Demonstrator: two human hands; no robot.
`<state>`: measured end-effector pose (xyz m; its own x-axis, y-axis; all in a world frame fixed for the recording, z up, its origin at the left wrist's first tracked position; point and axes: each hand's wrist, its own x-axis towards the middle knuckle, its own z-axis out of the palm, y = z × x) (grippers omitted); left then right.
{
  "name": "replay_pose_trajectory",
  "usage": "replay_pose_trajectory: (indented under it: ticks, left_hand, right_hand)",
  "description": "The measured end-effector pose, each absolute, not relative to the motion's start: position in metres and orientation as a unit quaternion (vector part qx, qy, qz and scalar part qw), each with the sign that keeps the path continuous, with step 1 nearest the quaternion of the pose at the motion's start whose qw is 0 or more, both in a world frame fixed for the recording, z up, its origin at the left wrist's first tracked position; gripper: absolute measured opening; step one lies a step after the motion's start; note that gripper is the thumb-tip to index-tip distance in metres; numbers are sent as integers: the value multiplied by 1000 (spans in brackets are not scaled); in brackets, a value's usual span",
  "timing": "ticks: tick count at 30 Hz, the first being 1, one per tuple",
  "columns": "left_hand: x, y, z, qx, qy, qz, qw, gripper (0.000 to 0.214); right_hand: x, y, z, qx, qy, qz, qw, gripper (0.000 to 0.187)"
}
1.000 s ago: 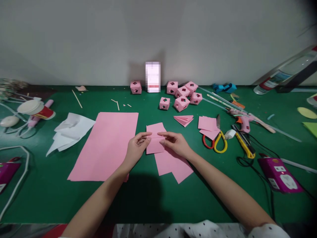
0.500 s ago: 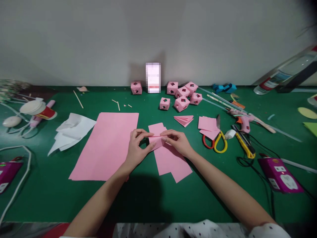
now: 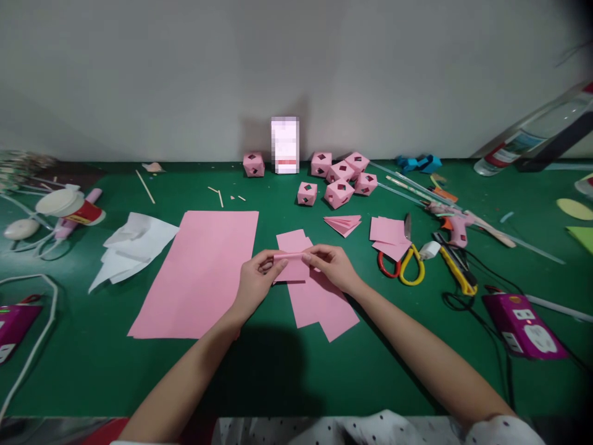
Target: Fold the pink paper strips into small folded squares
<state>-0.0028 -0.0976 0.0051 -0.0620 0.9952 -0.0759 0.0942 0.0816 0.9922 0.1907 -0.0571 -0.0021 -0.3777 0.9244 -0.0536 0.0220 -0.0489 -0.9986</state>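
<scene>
Between my hands is a small pink paper piece point(image 3: 293, 270) with its upper edge bent over. My left hand point(image 3: 257, 277) pinches its left end between thumb and fingers. At the right end, my right hand point(image 3: 332, 266) pinches the same piece. Under and around it lie pink paper strips point(image 3: 319, 303) on the green table. A stack of large pink sheets point(image 3: 199, 272) is left of my left hand. Beyond my right hand are folded pink triangles point(image 3: 343, 224) and small pink squares point(image 3: 389, 233).
Several pink paper cubes with cut-out holes point(image 3: 340, 193) and a lit phone point(image 3: 285, 145) stand near the wall. Scissors point(image 3: 412, 266), a utility knife point(image 3: 458, 269), a pink glue gun point(image 3: 456, 225) and a purple power strip point(image 3: 525, 326) lie right. Crumpled white paper point(image 3: 132, 247) lies left.
The paper piece has been tilted up in my fingers, so its flat face and bent-over top edge now show. Both hands keep their pinch and have barely shifted.
</scene>
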Motion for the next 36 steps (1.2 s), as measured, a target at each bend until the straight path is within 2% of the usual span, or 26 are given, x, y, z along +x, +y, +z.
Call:
replay_pose_trajectory:
  ticks: [9, 21, 30, 36]
  left_hand:
    - [-2, -98, 6, 468, 552, 458, 516, 29]
    - [-1, -98, 6, 470, 564, 466, 494, 28]
    - [-2, -100, 2, 506, 571, 476, 438, 22]
    - [-1, -99, 4, 491, 571, 476, 454, 24]
  right_hand:
    - [190, -59, -4, -415, -571, 595, 385, 28]
    - [190, -59, -3, -408, -589, 582, 385, 28]
    - [190, -59, 0, -414, -576, 594, 380, 29]
    - [190, -59, -1, -403, -558, 613, 388, 28]
